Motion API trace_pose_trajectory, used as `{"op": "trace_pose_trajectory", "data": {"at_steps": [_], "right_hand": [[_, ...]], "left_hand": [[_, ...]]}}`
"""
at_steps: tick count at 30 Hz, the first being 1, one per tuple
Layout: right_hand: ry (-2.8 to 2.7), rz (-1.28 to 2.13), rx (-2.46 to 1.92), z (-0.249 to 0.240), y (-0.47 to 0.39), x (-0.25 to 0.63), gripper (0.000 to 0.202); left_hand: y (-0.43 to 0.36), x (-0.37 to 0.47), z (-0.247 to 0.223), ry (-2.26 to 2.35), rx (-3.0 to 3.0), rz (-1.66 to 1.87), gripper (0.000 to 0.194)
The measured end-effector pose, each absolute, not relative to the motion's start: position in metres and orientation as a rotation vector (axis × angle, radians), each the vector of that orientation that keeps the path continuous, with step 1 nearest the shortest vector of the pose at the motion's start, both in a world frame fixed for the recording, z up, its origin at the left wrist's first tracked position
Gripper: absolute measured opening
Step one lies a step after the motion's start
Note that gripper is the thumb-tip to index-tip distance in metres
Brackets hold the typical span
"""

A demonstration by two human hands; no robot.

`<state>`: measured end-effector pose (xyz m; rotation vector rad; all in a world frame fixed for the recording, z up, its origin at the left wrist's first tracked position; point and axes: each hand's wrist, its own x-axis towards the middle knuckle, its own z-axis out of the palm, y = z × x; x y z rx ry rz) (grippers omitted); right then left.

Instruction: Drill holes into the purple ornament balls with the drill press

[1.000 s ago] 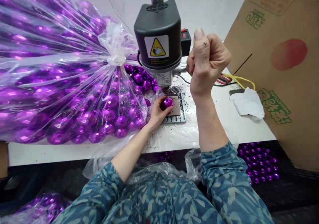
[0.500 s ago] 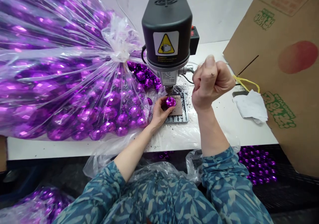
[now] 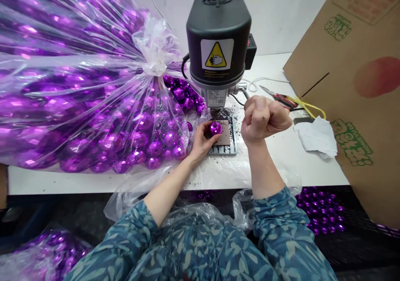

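A black drill press (image 3: 218, 35) with a yellow warning label stands at the centre. Under its chuck, my left hand (image 3: 202, 141) pinches a shiny purple faceted ball (image 3: 216, 127) between thumb and fingers. The ball sits on a brown square board (image 3: 225, 136) over the slotted metal base (image 3: 233, 147), which is strewn with dark shavings. Right of the drill, my right hand (image 3: 264, 118) is closed in a fist round the drill's lever (image 3: 244, 92); most of the lever is hidden by the fingers.
A big clear bag of purple balls (image 3: 93, 118) covers the left side. Loose purple balls (image 3: 184, 95) lie behind it. On the right are red-handled pliers (image 3: 281, 99), yellow cord (image 3: 308, 105), white paper (image 3: 317, 138) and a cardboard box (image 3: 350, 93). More balls (image 3: 321, 210) sit below the table.
My right hand has come down slightly, uncovering the pliers. The camera view has shifted a little. My left hand still holds the ball under the chuck.
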<state>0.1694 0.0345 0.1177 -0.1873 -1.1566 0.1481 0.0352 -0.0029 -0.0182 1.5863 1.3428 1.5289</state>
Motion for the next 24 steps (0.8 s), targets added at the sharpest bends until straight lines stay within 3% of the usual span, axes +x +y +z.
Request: {"op": "trace_pose_trajectory", "data": {"at_steps": [5, 13, 16, 18, 24], "right_hand": [[-1.148, 0.152, -0.203, 0.114, 0.032, 0.17, 0.058], [-1.121, 0.332, -0.509, 0.19, 0.038, 0.16, 0.064], [-1.125, 0.343, -0.467, 0.198, 0.043, 0.158, 0.066], [-1.129, 0.344, -0.427, 0.197, 0.043, 0.158, 0.064], [-1.109, 0.373, -0.383, 0.192, 0.04, 0.16, 0.059]], "left_hand": [[-0.002, 0.036, -0.019, 1.369, 1.575, 1.515, 0.056], [-0.021, 0.039, -0.003, 1.43, 1.643, 1.527, 0.049], [-0.06, 0.036, 0.007, 1.317, 1.917, 1.455, 0.037], [-0.095, 0.03, 0.009, 1.056, 2.189, 1.279, 0.031], [-0.175, 0.009, -0.012, 0.676, 2.893, 0.411, 0.043]]}}
